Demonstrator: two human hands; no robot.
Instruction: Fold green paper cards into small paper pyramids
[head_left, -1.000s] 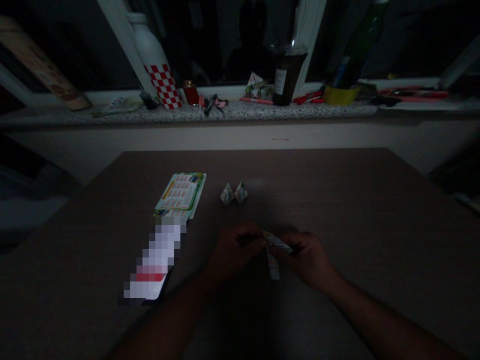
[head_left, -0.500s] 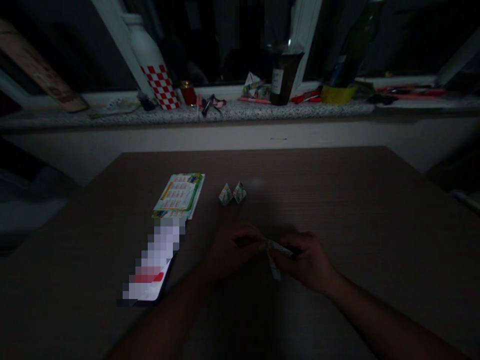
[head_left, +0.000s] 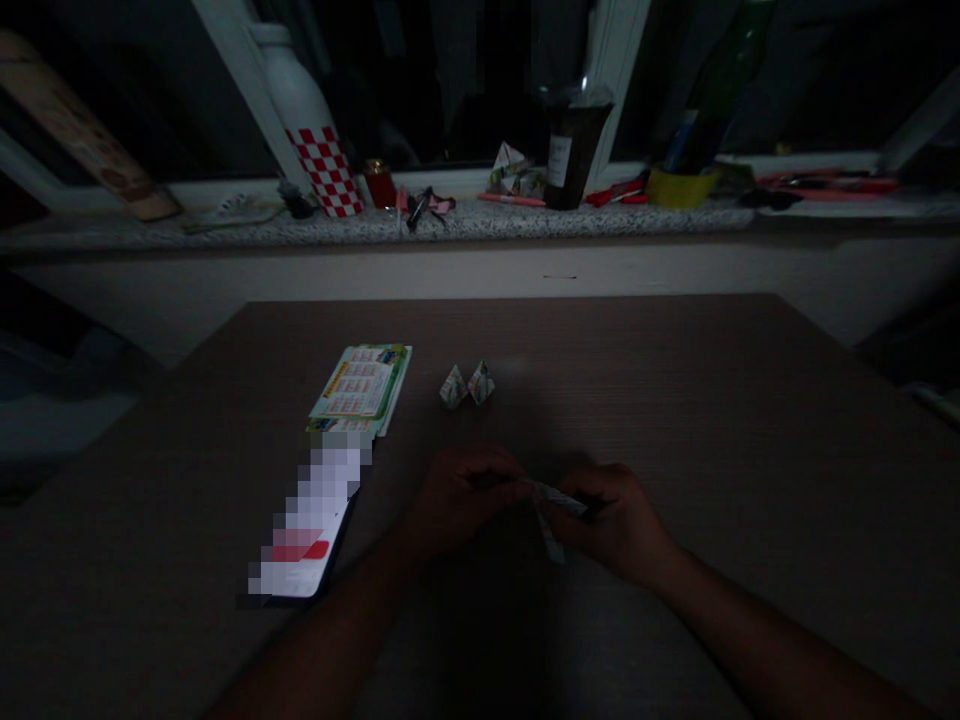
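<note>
Between my hands is a small folded piece of printed paper [head_left: 556, 545], with one flap pointing right and another hanging down. My left hand [head_left: 469, 500] pinches its left end between thumb and fingers. From the right, my right hand [head_left: 611, 520] grips the paper where the flaps part. Dim light hides the exact folds. Beyond my hands, two small folded paper pieces [head_left: 481, 384] with pointed tops stand side by side on the brown table [head_left: 675, 390].
A stack of printed calendar sheets [head_left: 360, 385] lies to the left, touching a lit phone [head_left: 300, 578]. On the granite sill [head_left: 480, 230] stand a red-checked white bottle [head_left: 319, 140], a dark plastic cup [head_left: 574, 160], a yellow tape roll [head_left: 679, 188] around a green bottle, and small items.
The view has shifted very slightly. Both hands keep their hold on the folded paper, in almost the same pose.
</note>
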